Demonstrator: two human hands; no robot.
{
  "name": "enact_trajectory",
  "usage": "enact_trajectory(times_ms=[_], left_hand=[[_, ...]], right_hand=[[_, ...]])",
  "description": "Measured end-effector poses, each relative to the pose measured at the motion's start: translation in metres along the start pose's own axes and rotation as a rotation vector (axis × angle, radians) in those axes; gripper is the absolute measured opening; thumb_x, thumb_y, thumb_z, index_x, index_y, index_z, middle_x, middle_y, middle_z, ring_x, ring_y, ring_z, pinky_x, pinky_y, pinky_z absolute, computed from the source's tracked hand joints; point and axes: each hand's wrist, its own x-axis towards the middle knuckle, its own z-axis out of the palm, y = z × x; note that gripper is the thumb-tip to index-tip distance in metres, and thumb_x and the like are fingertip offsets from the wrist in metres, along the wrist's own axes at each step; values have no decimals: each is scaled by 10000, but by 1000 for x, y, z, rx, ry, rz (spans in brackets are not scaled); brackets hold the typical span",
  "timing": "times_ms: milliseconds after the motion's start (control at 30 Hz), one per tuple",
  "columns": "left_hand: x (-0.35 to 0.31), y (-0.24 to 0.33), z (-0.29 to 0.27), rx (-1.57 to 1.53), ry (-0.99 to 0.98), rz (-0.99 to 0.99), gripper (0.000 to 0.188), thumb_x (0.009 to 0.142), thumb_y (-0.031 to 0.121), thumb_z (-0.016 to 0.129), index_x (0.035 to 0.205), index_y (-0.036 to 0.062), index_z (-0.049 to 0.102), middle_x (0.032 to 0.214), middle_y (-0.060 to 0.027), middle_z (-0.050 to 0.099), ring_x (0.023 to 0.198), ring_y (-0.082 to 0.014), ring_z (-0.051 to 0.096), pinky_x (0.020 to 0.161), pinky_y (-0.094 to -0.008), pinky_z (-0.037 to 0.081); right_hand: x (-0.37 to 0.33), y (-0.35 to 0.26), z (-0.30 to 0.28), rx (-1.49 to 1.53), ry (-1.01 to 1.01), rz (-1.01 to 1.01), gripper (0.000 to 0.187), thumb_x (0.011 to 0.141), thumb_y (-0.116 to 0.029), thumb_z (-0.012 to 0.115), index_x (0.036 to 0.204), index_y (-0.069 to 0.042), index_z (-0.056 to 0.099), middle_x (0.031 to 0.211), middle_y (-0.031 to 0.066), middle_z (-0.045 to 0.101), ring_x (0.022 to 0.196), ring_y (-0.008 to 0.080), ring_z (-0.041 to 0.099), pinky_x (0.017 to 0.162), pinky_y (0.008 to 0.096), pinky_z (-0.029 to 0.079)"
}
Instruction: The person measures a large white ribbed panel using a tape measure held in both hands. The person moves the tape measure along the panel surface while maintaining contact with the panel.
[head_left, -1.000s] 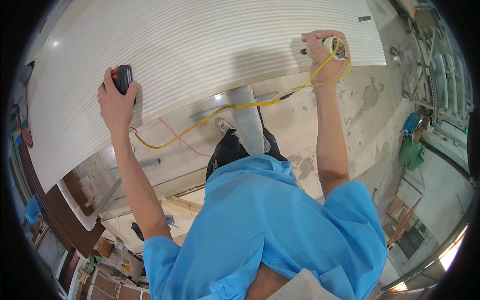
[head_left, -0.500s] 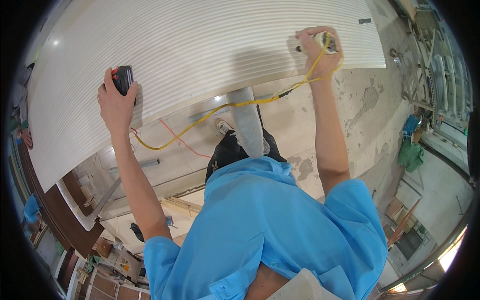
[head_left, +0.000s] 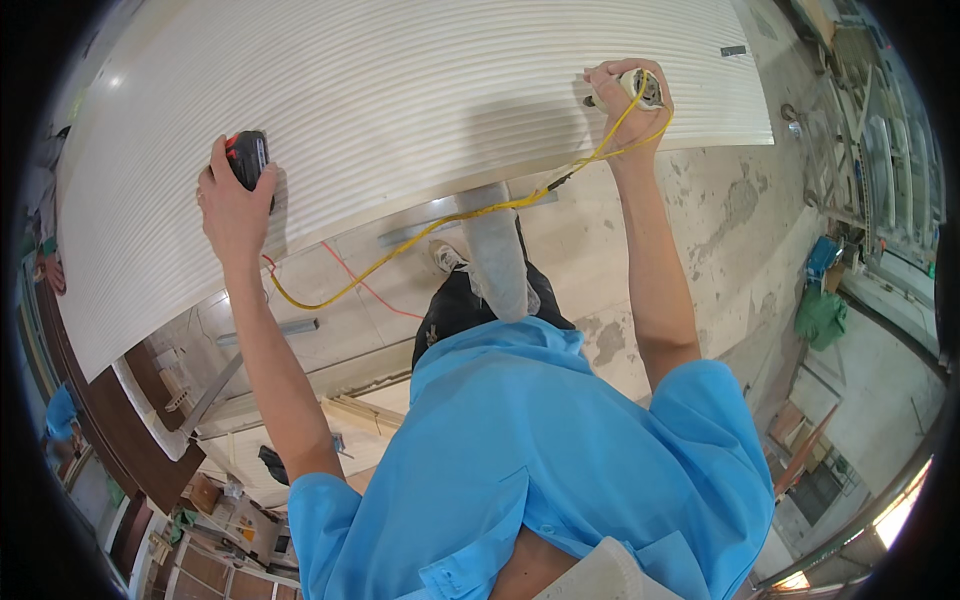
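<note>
A large white ribbed panel (head_left: 380,110) spans the upper part of the view. On its left side my left hand (head_left: 235,210) is closed around a black-and-red battery pack (head_left: 248,160). Near the panel's right end, my right hand (head_left: 630,120) grips a cream, rounded tool (head_left: 648,88) with a dark, open-looking end; its exact kind I cannot make out. A yellow cord (head_left: 430,233) runs from the tool, sags across the panel's near edge and ends in a thin red wire by my left wrist. The tool's underside is hidden by my fingers.
A grey wrapped beam (head_left: 497,265) juts from under the panel toward my waist. Dark brown boards (head_left: 125,420) lie at the left, where another person's hand (head_left: 52,275) shows. A green bag (head_left: 822,318) and racks (head_left: 875,150) stand at the right. A red line (head_left: 365,285) crosses the floor.
My right hand and its tool have shifted slightly left and toward me, and the cord has moved with them. The left hand with the battery pack stays nearly in place.
</note>
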Motion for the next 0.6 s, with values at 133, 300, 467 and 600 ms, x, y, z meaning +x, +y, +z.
enact_trajectory(times_ms=[133,300,467,600], left_hand=[[1,1,0,-6,1,-5,838,849,452,753,1570,174,429,1430,-226,549,1270,-441,573,1021,-549,519],[3,1,1,-6,-16,-22,846,847,453,757,1576,181,425,1440,-222,542,1267,-435,579,1016,-549,525],[5,1,2,-2,-4,-14,842,850,453,751,1577,181,423,1437,-219,544,1276,-429,574,1014,-545,527],[4,1,2,-20,-9,-21,846,848,453,753,1577,181,422,1435,-219,546,1282,-429,569,1014,-546,527]], right_hand=[[5,-1,-3,5,30,-68,170,832,-8,766,955,-9,649,885,98,728,832,177,701,811,329,559],[8,6,4,-64,32,-46,178,818,-27,779,952,-18,661,865,77,738,803,146,697,757,291,555],[13,4,2,-85,25,-83,181,827,-29,764,968,-22,651,857,83,739,829,153,712,751,293,558],[21,2,0,7,-1,-75,171,845,-16,752,970,-10,636,878,103,731,871,190,720,816,325,563]])
